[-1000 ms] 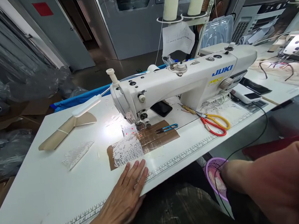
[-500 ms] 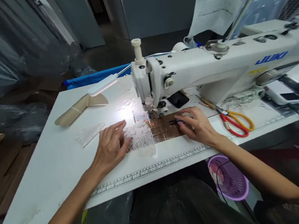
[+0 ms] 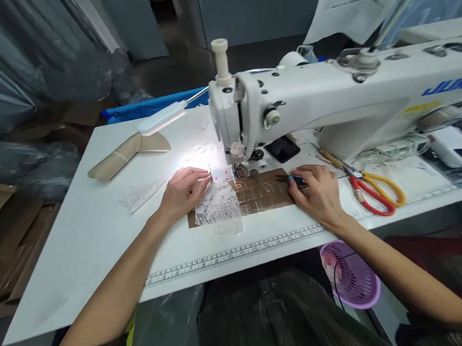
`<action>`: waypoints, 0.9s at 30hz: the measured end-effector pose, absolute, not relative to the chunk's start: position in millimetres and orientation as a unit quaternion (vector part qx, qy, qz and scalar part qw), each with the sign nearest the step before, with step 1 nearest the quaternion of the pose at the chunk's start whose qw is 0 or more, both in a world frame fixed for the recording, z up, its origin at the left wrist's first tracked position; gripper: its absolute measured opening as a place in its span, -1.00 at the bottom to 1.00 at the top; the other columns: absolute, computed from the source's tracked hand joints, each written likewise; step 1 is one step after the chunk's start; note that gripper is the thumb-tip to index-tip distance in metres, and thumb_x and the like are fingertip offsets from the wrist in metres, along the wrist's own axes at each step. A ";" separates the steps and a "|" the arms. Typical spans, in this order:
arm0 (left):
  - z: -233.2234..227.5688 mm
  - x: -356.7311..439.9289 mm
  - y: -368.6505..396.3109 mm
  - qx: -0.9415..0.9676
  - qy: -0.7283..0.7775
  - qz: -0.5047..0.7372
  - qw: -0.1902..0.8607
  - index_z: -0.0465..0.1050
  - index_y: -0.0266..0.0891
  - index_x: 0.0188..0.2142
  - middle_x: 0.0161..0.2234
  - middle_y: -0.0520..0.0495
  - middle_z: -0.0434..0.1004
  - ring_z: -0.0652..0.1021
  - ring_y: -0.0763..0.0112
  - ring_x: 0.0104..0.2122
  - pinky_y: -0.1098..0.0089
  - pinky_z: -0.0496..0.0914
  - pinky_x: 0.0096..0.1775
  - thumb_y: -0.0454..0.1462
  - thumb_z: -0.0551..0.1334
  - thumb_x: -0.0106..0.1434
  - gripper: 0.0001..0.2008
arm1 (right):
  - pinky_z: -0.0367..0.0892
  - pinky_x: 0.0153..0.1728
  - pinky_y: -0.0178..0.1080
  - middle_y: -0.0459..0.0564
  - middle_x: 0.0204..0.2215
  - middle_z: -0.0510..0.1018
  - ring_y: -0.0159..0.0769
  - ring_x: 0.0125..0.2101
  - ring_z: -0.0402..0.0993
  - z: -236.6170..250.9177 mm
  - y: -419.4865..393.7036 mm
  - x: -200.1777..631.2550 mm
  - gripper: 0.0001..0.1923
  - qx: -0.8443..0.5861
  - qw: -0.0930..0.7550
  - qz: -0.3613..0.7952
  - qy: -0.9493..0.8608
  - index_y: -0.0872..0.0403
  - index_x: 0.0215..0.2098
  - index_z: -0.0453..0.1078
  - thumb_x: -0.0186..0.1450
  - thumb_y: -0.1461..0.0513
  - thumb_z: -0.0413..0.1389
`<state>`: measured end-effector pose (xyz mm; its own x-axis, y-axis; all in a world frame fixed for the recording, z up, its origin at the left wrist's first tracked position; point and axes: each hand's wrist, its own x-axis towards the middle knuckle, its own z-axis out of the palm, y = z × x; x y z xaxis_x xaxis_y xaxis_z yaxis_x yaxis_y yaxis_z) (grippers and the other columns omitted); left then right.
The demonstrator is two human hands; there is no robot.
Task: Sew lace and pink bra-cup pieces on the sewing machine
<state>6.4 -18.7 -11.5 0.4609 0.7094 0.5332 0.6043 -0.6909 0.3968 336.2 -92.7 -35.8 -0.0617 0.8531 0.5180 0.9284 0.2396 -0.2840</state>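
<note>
A piece of white lace (image 3: pixel 219 207) lies on the brown plate (image 3: pixel 261 192) at the sewing machine's needle, its upper edge near the presser foot (image 3: pixel 241 170). My left hand (image 3: pixel 185 191) is closed, thumb and fingertips pinching the lace's upper left edge. Dark thread snips with a bit of blue (image 3: pixel 296 180) sit under the curled fingers of my right hand (image 3: pixel 318 191), their points toward the needle. That hand rests at the right end of the brown plate. Its fingers partly hide the snips.
The white JUKI sewing machine (image 3: pixel 308 98) spans the right side. Scissors with red and yellow handles (image 3: pixel 378 190) and a dark phone (image 3: pixel 282 149) lie near its base. Left are a folded lace piece (image 3: pixel 144 195), a brown card pattern (image 3: pixel 126 154) and a lamp (image 3: pixel 163 118). A purple basket (image 3: pixel 353 278) stands below.
My left hand has gone from spread fingers beside the lace to a pinch at its upper edge, closer to the needle. My right hand stays with the snips, its fingers curled lower over them.
</note>
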 end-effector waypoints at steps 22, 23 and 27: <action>10.7 15.2 -74.4 0.919 0.242 0.236 0.203 0.57 -0.25 -0.27 -0.33 -0.09 0.62 0.59 0.33 -0.33 0.26 0.49 -0.27 -0.23 0.29 0.25 -0.87 | 0.39 -0.14 -0.12 0.10 -0.19 0.42 -0.22 -0.19 0.37 -31.7 -43.0 259.0 -0.73 -0.354 0.267 0.137 -0.886 0.05 -0.10 0.49 0.32 0.29 0.00; 11.7 15.1 -73.0 0.920 0.233 0.236 0.210 0.57 -0.25 -0.25 -0.32 -0.10 0.62 0.59 0.33 -0.31 0.25 0.50 -0.25 -0.23 0.30 0.24 -0.86 | 0.39 -0.12 -0.12 0.10 -0.19 0.43 -0.22 -0.18 0.39 -31.8 -43.1 259.5 -0.72 -0.353 0.279 0.151 -0.880 0.06 -0.08 0.49 0.33 0.29 -0.01; 6.7 14.2 -69.5 0.898 0.259 0.289 0.207 0.57 -0.24 -0.19 -0.22 -0.14 0.61 0.60 0.31 -0.23 0.25 0.51 -0.22 -0.23 0.35 0.20 -0.81 | 0.40 -0.13 -0.16 0.08 -0.23 0.51 -0.26 -0.21 0.45 -33.2 -40.2 263.0 -0.68 -0.374 0.328 0.214 -0.841 0.10 -0.01 0.46 0.36 0.27 -0.03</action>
<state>14.2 -69.5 6.7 0.6988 0.5855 0.4110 0.3464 -0.7797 0.5217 263.0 -40.2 -33.2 -0.5050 0.7696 0.3908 0.4897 0.6283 -0.6046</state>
